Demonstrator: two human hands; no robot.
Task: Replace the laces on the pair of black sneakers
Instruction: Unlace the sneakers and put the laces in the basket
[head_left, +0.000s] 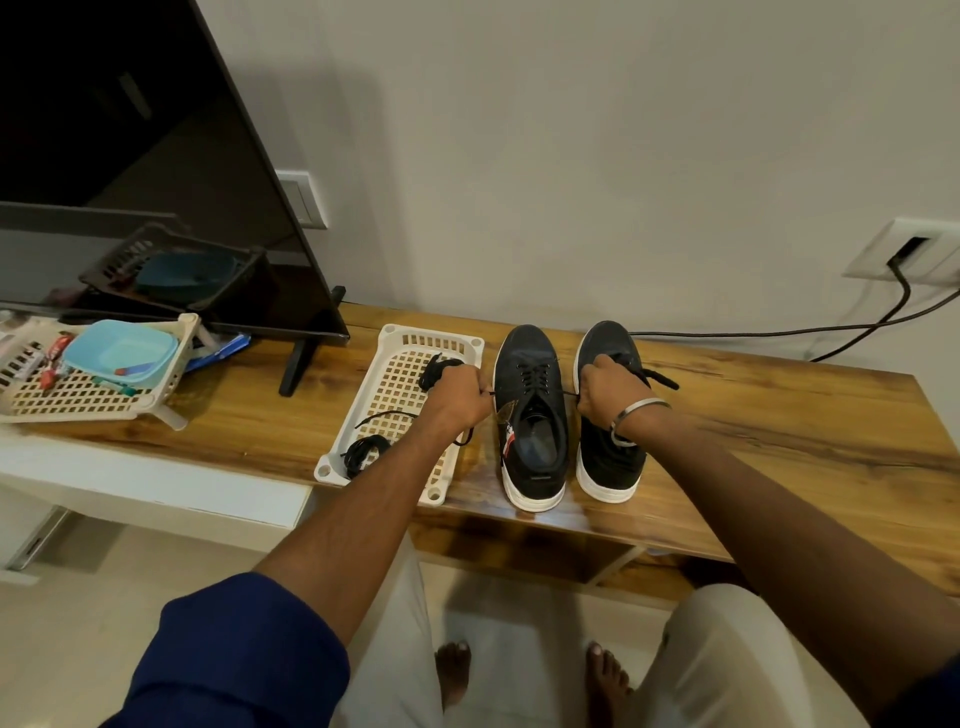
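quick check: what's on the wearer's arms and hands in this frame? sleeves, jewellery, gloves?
No gloves: both hands bare. Left hand: forearm bare, with a dark blue sleeve pushed up near the elbow. Right hand: a thin silver metal bangle sits at the wrist, forearm bare, a sliver of dark blue sleeve at the frame's right edge. No rings, watch or markings visible.

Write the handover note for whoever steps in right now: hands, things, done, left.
Left hand pinches one end of the left sneaker's lace; right hand pinches the other end, pulled taut sideways.
Both sneakers stand on the table, the right sneaker beside the left.
Lace bundles lie in the white basket.
Done: cannot tell.
Left: finish both sneakers.
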